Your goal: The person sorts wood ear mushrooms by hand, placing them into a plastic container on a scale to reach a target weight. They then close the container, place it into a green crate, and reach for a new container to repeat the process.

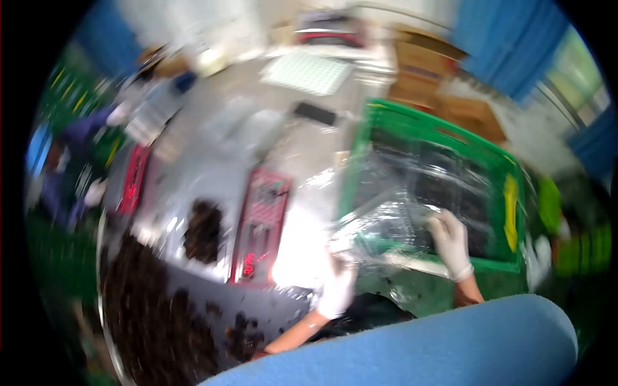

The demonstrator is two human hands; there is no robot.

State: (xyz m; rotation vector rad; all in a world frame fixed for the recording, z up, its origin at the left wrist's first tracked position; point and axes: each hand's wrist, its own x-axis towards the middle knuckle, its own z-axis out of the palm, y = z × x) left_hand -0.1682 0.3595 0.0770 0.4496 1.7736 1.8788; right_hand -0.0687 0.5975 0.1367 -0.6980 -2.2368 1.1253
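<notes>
Blue fabric (418,341) lies nearest; beyond, our right fingers (439,222) grasp clear plastic (390,222), our left fingers (344,262) too blurred to judge.

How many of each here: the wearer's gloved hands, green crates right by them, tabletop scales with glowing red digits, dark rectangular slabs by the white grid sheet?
Gloved hands: 2 (left hand, right hand)
Green crate: 1
Scales: 2 (nearer scale, farther scale)
Dark slab: 1
Total: 6
</notes>
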